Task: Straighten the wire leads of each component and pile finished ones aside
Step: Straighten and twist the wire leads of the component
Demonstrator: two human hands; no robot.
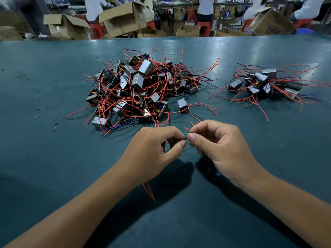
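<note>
Wire lead [186, 138] pinched between left hand [157, 151] and right hand [218, 147], near table [53, 158] edge

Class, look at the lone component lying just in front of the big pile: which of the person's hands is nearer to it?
Right. The right hand sits just below the lone component; the left hand is lower and further left.

**Two bare forearms, nothing worn**

Both forearms are uncovered from the bottom corners of the view up to the wrists, with no sleeve edge showing. The left hand [157, 149] and the right hand [216, 149] are bare, with nothing on the wrists or fingers that can be made out. The fingernails [191, 136] are short and unpainted. Knuckles and tendons show plainly on both.
</note>
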